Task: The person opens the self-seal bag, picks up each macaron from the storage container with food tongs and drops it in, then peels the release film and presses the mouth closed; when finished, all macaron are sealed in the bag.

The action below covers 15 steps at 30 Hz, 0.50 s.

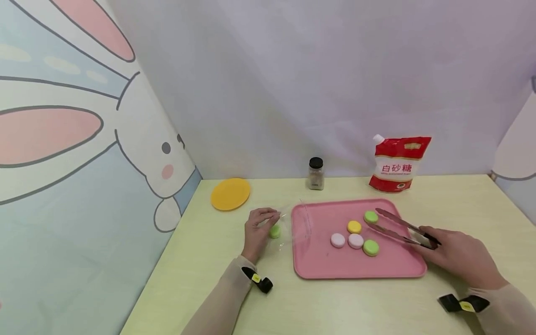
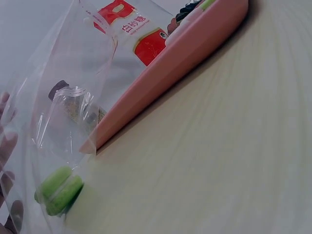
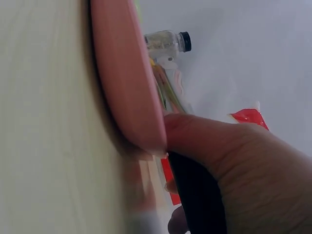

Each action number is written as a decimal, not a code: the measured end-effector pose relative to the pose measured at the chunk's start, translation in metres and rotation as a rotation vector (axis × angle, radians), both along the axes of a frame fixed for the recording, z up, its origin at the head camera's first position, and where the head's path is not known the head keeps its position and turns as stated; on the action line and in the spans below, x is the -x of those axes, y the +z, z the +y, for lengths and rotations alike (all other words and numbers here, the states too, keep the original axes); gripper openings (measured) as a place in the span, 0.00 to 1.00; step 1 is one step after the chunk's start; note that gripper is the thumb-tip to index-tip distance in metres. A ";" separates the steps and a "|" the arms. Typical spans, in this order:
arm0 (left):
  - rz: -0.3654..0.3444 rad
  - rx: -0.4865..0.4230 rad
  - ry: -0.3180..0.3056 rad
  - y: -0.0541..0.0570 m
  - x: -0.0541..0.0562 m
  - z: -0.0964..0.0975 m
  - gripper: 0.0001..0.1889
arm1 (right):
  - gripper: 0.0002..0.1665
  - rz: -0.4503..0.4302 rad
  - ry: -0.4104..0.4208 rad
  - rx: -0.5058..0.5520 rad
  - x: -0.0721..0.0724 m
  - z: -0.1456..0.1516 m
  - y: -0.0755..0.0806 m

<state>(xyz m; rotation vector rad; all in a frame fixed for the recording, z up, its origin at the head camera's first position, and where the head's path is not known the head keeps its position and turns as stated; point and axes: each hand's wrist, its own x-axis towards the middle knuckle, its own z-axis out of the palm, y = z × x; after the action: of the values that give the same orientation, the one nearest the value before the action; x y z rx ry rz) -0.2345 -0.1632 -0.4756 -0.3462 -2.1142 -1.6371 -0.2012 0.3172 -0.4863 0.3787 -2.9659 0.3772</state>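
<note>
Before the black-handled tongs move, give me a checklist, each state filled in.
1. Right hand holding the black-handled tongs: ok.
2. Left hand gripping the clear plastic bag: ok.
3. Tong tips at either side of the far round green macaron: ok.
4. That macaron firmly pinched: cannot tell.
5. That macaron inside the bag: not ok, it is over the pink rectangular tray.
6. Black-lidded transparent jar apart from the tongs: ok, behind the tray.

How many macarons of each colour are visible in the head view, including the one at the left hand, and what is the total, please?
Green macarons: 3
Pale pink macarons: 2
Yellow macaron: 1
Total: 6
</note>
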 end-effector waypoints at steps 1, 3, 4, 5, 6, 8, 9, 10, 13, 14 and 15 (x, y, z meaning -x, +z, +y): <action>0.004 0.001 0.001 0.000 0.000 0.000 0.05 | 0.35 0.013 0.009 0.000 0.000 -0.001 0.000; 0.010 0.000 0.002 0.000 0.001 0.001 0.05 | 0.30 0.053 0.020 0.000 0.000 -0.002 0.000; 0.010 -0.001 0.001 0.001 0.001 0.001 0.05 | 0.27 0.069 0.027 -0.002 0.001 -0.003 0.000; 0.009 0.000 0.000 0.001 0.001 0.001 0.05 | 0.25 0.077 0.034 -0.003 0.001 -0.003 0.000; 0.006 0.000 -0.002 0.001 0.001 0.001 0.05 | 0.23 0.083 0.036 -0.005 0.001 -0.003 -0.001; 0.004 0.004 -0.004 0.001 0.001 0.001 0.06 | 0.22 0.088 0.037 -0.002 0.000 -0.004 -0.001; 0.004 0.003 -0.004 0.001 0.001 0.001 0.06 | 0.21 0.088 0.039 0.000 -0.001 -0.004 -0.002; 0.004 0.003 -0.003 0.001 0.000 0.001 0.06 | 0.21 0.087 0.041 0.000 -0.001 -0.004 -0.002; 0.003 0.004 0.005 0.001 -0.001 0.001 0.05 | 0.22 0.090 0.049 0.010 -0.002 -0.005 -0.003; 0.003 0.004 0.008 0.001 -0.001 0.001 0.05 | 0.22 0.101 0.050 0.015 -0.002 -0.005 -0.003; 0.002 0.003 0.009 0.001 -0.001 0.001 0.05 | 0.22 0.111 0.051 0.018 -0.002 -0.005 -0.004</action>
<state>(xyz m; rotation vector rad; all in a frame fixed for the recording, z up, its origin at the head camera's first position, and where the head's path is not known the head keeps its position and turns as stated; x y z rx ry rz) -0.2337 -0.1623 -0.4746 -0.3390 -2.1143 -1.6282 -0.1994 0.3124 -0.4898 0.4589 -2.8477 0.3752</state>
